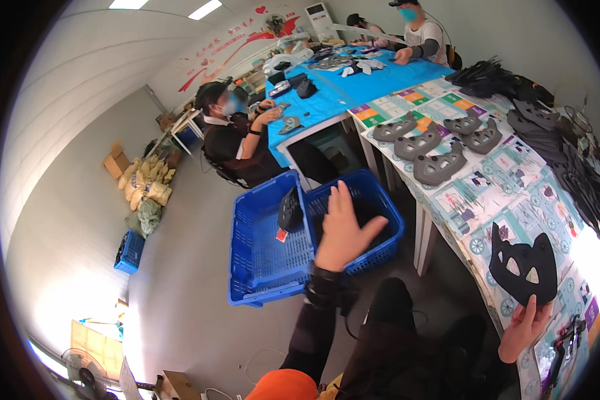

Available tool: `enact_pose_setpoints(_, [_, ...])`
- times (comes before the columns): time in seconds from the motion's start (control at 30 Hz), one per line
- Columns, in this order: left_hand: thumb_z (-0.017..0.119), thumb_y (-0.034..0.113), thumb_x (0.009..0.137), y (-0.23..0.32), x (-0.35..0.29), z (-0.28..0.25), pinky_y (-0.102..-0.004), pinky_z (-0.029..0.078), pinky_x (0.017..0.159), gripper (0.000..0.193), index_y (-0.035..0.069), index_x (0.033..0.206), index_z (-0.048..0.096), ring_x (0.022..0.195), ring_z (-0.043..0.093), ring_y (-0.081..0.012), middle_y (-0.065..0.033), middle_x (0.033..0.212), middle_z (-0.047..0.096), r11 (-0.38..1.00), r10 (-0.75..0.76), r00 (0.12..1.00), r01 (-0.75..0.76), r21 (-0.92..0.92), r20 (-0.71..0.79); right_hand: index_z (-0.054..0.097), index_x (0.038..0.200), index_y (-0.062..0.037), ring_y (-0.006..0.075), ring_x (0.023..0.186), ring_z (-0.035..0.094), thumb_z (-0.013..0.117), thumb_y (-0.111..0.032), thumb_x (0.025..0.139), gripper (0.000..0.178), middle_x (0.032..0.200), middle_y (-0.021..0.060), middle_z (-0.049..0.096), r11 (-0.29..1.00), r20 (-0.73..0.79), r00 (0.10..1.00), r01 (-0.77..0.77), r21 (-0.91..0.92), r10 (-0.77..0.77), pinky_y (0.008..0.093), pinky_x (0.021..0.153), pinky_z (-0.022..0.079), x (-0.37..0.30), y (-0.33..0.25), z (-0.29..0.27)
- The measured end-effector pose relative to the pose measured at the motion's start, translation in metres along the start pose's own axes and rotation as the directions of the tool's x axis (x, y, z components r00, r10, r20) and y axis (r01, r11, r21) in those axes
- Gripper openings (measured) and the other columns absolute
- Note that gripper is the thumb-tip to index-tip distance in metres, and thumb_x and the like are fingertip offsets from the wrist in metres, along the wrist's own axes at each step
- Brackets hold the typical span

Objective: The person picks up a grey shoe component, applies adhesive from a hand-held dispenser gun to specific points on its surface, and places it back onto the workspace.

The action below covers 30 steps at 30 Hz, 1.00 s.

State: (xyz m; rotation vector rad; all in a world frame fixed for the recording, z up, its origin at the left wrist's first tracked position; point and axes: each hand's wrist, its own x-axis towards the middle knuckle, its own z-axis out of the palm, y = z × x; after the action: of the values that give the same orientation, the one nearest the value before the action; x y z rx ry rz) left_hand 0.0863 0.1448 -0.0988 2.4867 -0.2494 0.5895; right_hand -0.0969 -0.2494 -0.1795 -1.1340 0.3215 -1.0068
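Note:
My left hand (342,232) is held out over the right one of two blue plastic baskets (393,230), its fingers stretched and its palm bare. In my right hand (525,329), above the near end of the patterned table, is a black mask-shaped piece (525,261) with triangular cut-outs. The fingers pinch it by its lower edge. Farther along that table lie several grey pieces (440,164) of much the same shape. The left blue basket (247,293) contains a dark piece (289,210) leaning on its wall and a small red-and-white item (281,235).
Black pieces (567,157) are heaped along the table's right side. Beside my right hand lies a dark tool with red parts (565,348). A seated person (230,137) works at the blue-covered table (333,87); others sit at its far end. Another blue crate (131,252) stands by the left wall.

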Motion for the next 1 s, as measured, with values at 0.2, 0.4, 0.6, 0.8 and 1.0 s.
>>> enact_pose_setpoints(0.2, [0.093,0.055,0.067,0.154,-0.071,0.051,-0.0785,0.019,0.118,0.136,0.006,0.170,0.019,0.158,0.007,-0.0606,-0.0356,0.173,0.005,0.864,0.482,0.866,-0.443,-0.240,0.134,0.062,0.133,-0.0083,0.0004,0.061,0.047,0.067,-0.004,0.101,0.033,0.095,-0.0038,0.066,0.989,0.032,0.993,-0.114,-0.095,0.117,0.0196,0.052,0.037,-0.003,-0.018,0.041])
enact_pose_setpoints(0.4, [0.097,0.039,0.069,0.199,-0.069,0.101,-0.0629,0.036,0.118,0.107,0.008,0.158,0.045,0.150,0.036,-0.0518,-0.0263,0.162,0.037,0.586,0.609,0.745,-0.654,-0.478,-0.272,0.057,0.127,0.0007,0.0077,0.062,0.054,0.062,0.003,0.103,0.025,0.099,0.0059,0.068,0.993,0.169,0.984,-0.076,0.086,0.061,0.0240,0.055,0.043,0.007,-0.022,0.037])
enact_pose_setpoints(0.6, [0.090,0.018,0.082,0.214,-0.055,0.101,-0.0431,0.047,0.096,0.047,0.007,0.124,0.073,0.108,0.058,-0.0308,-0.0097,0.112,0.060,0.802,0.497,0.856,-0.516,-0.302,-0.143,0.055,0.126,0.0004,0.0077,0.062,0.054,0.062,0.002,0.103,0.024,0.102,0.0063,0.068,0.993,0.138,0.988,-0.082,0.082,0.070,0.0238,0.057,0.044,0.006,-0.027,0.029])
enact_pose_setpoints(0.8, [0.079,0.010,0.086,0.203,-0.049,0.103,-0.0427,0.046,0.078,0.023,0.012,0.109,0.079,0.083,0.058,-0.0283,-0.0059,0.086,0.059,0.794,0.495,0.860,-0.506,-0.337,-0.125,0.058,0.135,-0.0026,0.0051,0.063,0.054,0.063,0.000,0.103,0.032,0.105,0.0044,0.069,0.994,0.113,0.990,-0.094,0.050,0.088,0.0218,0.054,0.042,-0.003,-0.020,0.035])
enact_pose_setpoints(1.0, [0.081,0.021,0.085,0.228,-0.061,0.090,-0.0534,0.041,0.110,0.067,0.011,0.148,0.060,0.130,0.057,-0.0446,-0.0247,0.145,0.057,0.770,0.465,0.861,-0.507,-0.387,-0.205,0.056,0.136,-0.0003,0.0033,0.064,0.052,0.058,0.000,0.105,0.031,0.116,0.0085,0.071,0.999,0.107,0.994,-0.019,0.041,0.015,0.0183,0.054,0.038,0.002,-0.021,0.020])
